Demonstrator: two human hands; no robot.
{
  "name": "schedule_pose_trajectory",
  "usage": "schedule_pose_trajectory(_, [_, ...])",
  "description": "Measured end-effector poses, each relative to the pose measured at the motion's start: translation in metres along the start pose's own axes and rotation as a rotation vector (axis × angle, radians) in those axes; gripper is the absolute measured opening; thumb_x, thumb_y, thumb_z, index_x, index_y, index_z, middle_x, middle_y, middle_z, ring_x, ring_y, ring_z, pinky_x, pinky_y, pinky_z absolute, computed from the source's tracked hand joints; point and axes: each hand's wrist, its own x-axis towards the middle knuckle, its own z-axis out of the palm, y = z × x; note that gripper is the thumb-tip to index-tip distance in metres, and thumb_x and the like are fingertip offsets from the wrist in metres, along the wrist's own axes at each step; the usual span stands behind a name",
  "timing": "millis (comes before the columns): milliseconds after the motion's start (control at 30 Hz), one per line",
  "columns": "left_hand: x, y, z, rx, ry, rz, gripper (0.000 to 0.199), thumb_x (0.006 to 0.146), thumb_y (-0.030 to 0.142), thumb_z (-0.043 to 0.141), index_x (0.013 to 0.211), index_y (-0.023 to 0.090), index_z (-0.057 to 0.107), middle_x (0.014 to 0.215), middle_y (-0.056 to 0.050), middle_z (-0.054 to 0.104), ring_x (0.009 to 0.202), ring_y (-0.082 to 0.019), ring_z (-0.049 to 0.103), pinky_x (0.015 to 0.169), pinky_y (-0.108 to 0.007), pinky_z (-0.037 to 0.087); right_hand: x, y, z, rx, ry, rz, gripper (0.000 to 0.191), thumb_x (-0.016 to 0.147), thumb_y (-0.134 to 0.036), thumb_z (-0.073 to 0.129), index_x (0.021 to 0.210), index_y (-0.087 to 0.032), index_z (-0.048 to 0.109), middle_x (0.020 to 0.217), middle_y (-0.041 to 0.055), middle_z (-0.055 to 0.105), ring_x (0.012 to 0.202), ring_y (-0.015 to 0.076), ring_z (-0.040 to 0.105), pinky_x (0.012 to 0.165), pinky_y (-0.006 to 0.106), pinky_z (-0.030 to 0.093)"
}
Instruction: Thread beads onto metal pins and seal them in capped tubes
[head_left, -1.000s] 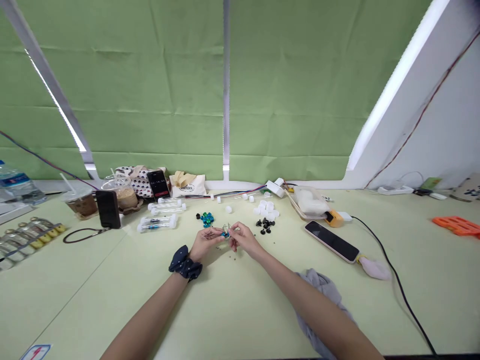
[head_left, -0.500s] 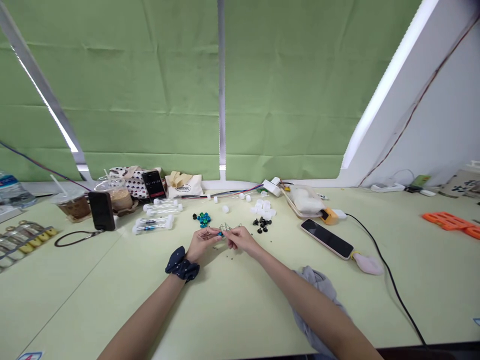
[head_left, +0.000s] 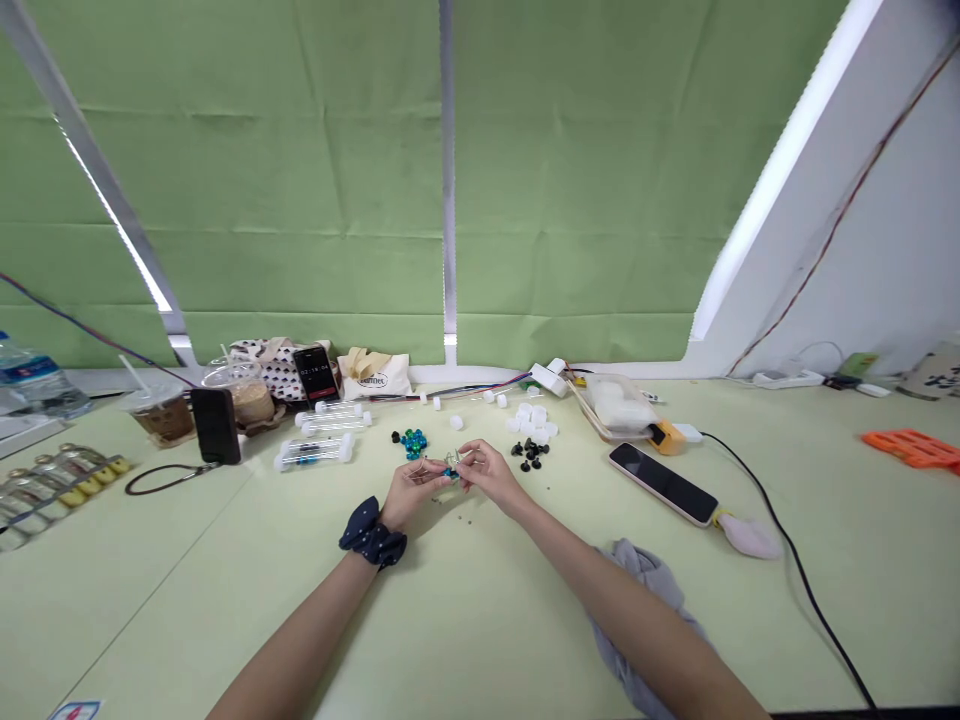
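My left hand [head_left: 409, 490], with a dark polka-dot scrunchie [head_left: 373, 535] at its wrist, pinches a small blue-green piece [head_left: 451, 473]. The fingertips of my right hand [head_left: 486, 474] are closed on a thin wire-like metal piece [head_left: 457, 458] that meets the blue-green one. Exact shapes are too small to make out. Just beyond my left hand lies a cluster of blue and green beads [head_left: 413, 443]. Several black stud-like pieces [head_left: 530, 452] and a heap of white caps [head_left: 533, 422] sit beyond my right hand. Tiny grey bits lie below my fingers.
Capped clear tubes [head_left: 313, 452] lie at left, near a standing phone [head_left: 215, 426] and drink cups [head_left: 162, 414]. On the right are a flat phone [head_left: 664, 483], a black cable [head_left: 772, 528], a plastic tray [head_left: 616, 405] and an orange holder [head_left: 911, 447]. Grey cloth [head_left: 645, 580] touches my right forearm.
The whole view has shifted, so everything sits slightly further right. Both hands stay together at the same spot on the table, the fingers of my right hand slightly raised.
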Motion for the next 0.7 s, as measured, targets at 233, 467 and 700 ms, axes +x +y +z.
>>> schedule_pose_trajectory(233, [0.0011, -0.0037, -0.0013, 0.009, -0.005, -0.001, 0.020, 0.059, 0.022, 0.077, 0.072, 0.013, 0.065, 0.093, -0.008, 0.067, 0.087, -0.020, 0.063, 0.084, -0.036, 0.048, -0.0005, 0.0030, 0.0001, -0.070, 0.007, 0.104, 0.036, 0.076, -0.052, 0.053, 0.092, -0.020, 0.046, 0.054, -0.0059, 0.052, 0.035, 0.0080, 0.043, 0.034, 0.020, 0.035])
schedule_pose_trajectory(467, [0.0028, -0.0066, -0.0058, 0.020, 0.007, 0.018, 0.022, 0.059, 0.025, 0.078, 0.072, 0.013, 0.065, 0.091, -0.008, 0.067, 0.083, -0.020, 0.062, 0.082, -0.037, 0.048, -0.0006, 0.0032, -0.0007, -0.016, -0.026, 0.006, 0.038, 0.069, -0.041, 0.066, 0.095, -0.020, 0.048, 0.076, -0.0028, 0.053, 0.051, 0.0081, 0.053, 0.048, 0.022, 0.044])
schedule_pose_trajectory(700, [0.0018, -0.0017, -0.0022, 0.044, -0.029, 0.021, 0.024, 0.062, 0.029, 0.076, 0.074, 0.013, 0.062, 0.088, -0.008, 0.066, 0.081, -0.020, 0.062, 0.080, -0.037, 0.049, -0.0014, 0.0038, -0.0004, -0.068, -0.055, 0.025, 0.034, 0.074, -0.041, 0.061, 0.097, -0.021, 0.047, 0.071, -0.0046, 0.051, 0.046, 0.0075, 0.051, 0.047, 0.022, 0.042])
